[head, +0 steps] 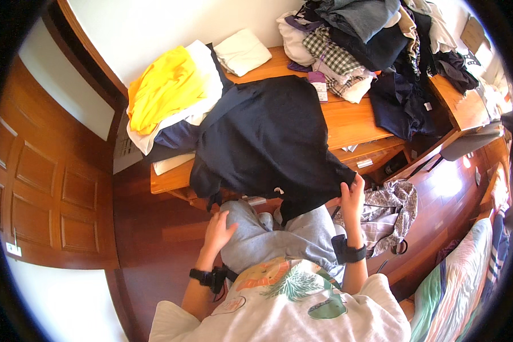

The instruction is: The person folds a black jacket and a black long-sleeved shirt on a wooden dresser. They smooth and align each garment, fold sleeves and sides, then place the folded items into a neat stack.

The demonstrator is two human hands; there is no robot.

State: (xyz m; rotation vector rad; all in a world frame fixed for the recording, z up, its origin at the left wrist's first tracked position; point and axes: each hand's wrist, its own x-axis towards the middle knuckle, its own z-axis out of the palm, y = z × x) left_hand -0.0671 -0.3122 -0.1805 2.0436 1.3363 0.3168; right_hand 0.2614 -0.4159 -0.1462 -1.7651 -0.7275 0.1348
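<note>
A black garment (265, 128) lies spread over the wooden desk (355, 122), its lower part hanging off the front edge toward my knees. My right hand (352, 196) pinches the garment's right corner between thumb and fingers. A small pale tag (278, 190) shows near the garment's lower edge. My left hand (220, 231) holds nothing, thumb apart from the fingers, at the knee of my grey trousers (278, 243). Just above that hand, the garment's left lower end dangles. Black bands (209, 278) circle both my wrists.
Left on the desk is a stack of clothes topped by a yellow garment (169, 87); behind sits a folded cream cloth (243, 52). A large clothes heap (359, 38) fills the back right. A patterned bag or cloth (389, 213) lies on the floor. A wooden door (55, 184) stands left.
</note>
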